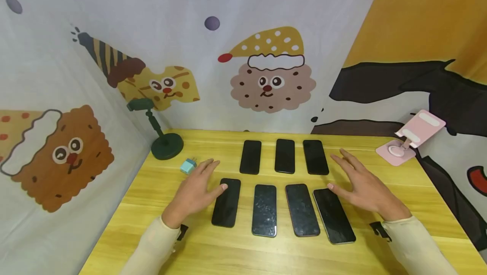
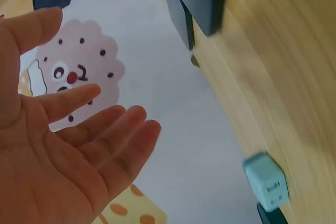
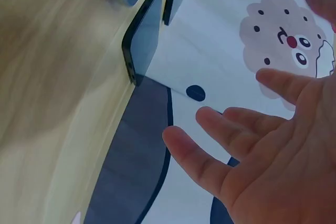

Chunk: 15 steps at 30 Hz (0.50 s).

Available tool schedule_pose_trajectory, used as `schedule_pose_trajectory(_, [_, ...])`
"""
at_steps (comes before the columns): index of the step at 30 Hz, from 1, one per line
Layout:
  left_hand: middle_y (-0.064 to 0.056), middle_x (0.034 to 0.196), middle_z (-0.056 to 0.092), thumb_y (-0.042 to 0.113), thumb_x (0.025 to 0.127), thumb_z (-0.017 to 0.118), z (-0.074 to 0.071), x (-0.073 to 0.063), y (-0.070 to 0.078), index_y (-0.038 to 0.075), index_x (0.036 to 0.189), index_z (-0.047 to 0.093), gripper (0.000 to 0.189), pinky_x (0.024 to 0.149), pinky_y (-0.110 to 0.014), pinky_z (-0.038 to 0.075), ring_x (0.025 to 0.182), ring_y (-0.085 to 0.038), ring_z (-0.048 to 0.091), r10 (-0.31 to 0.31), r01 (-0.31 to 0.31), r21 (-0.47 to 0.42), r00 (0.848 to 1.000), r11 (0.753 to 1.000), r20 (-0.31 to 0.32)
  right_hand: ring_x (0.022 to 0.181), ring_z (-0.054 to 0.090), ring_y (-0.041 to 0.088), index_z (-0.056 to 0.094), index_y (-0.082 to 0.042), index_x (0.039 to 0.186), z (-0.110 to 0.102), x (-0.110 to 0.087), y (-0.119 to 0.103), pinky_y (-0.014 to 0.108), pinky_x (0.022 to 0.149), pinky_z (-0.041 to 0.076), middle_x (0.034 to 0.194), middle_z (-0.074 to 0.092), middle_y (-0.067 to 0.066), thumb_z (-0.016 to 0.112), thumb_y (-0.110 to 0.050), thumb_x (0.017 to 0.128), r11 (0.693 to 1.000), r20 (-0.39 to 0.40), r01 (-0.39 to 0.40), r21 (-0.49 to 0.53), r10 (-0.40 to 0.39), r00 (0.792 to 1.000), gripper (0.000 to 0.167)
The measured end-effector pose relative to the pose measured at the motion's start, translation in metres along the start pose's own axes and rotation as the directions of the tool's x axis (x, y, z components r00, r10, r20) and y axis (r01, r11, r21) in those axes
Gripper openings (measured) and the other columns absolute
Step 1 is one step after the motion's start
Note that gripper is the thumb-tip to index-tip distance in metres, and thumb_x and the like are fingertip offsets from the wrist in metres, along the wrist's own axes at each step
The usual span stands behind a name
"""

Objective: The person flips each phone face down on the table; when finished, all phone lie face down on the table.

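Several dark smartphones lie flat in two rows on the wooden table. Three make up the back row: a left phone (image 1: 250,157), a middle phone (image 1: 285,156) and a right phone (image 1: 316,157). In the front row are a leftmost phone (image 1: 226,207), a smudged phone (image 1: 264,211), another smudged phone (image 1: 302,210) and a tilted phone (image 1: 335,216). My left hand (image 1: 193,191) hovers by the leftmost front phone, its thumb over that screen. My right hand (image 1: 366,187) hovers beyond the right end, thumb near the tilted phone's top. Both hands have spread fingers and hold nothing.
A light blue charger plug (image 1: 188,166) lies beyond my left hand. The dark green stand (image 1: 167,145) occupies the table's back left corner, and a pink phone stand (image 1: 396,151) the back right. A cartoon-printed cloth (image 1: 213,97) hangs behind the wooden table (image 1: 281,256).
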<state>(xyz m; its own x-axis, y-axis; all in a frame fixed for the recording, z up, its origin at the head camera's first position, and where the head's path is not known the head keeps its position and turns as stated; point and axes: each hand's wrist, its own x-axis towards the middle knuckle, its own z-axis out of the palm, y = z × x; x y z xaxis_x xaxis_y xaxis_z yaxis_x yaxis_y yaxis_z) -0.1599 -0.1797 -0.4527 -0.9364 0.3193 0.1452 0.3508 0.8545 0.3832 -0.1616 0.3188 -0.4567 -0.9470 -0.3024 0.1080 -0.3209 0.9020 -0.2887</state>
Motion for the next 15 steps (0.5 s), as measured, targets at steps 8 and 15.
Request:
schedule_pose_trajectory(8, [-0.012,0.147,0.059,0.048,0.100,0.071,0.012,0.006,0.019,0.015,0.156,0.052,0.069,0.101,-0.052,0.057,0.124,-0.031,0.066,0.014,-0.011,-0.106,0.999,0.994,0.031,0.140,0.047,0.055,0.036,-0.013,0.165,0.002,-0.002,0.000,0.077,0.104,0.043,0.165,0.036,0.026,0.073,-0.043,0.100,0.994,-0.082,0.064,0.085,-0.058,0.995,0.081])
schedule_pose_trajectory(15, [-0.014,0.137,0.064,0.043,0.102,0.071,0.023,0.009,0.033,0.012,0.154,0.055,0.063,0.098,-0.050,0.056,0.121,-0.027,0.065,0.061,-0.024,-0.262,0.989,0.965,0.136,0.122,0.063,0.042,0.049,-0.006,0.156,0.007,-0.006,0.000,0.061,0.087,0.060,0.147,0.057,0.021,0.075,-0.032,0.101,0.983,-0.140,0.066,0.170,-0.042,0.989,0.066])
